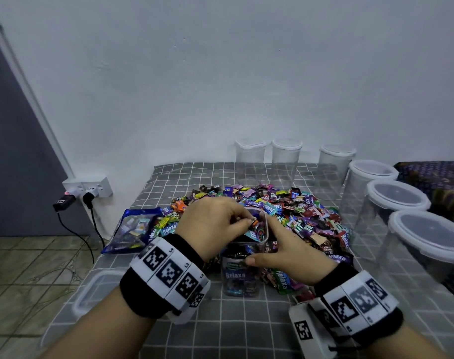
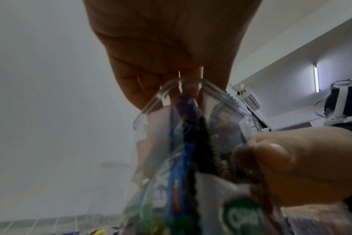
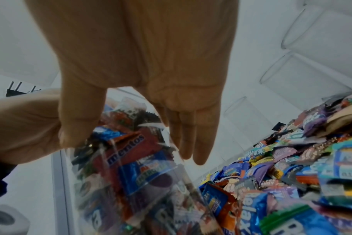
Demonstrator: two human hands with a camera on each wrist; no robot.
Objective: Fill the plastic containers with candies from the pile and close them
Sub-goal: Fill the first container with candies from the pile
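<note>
On the checked cloth [image 1: 246, 327], a candy-crammed open container [image 1: 242, 275], six empty lidded ones [image 1: 337, 172].

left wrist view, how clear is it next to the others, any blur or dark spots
Left wrist view: container close, smeared and out of focus. Right wrist view: candy pile fairly sharp, edges darkened. Head view: dim, even light, wide-angle bend at the closed containers.
</note>
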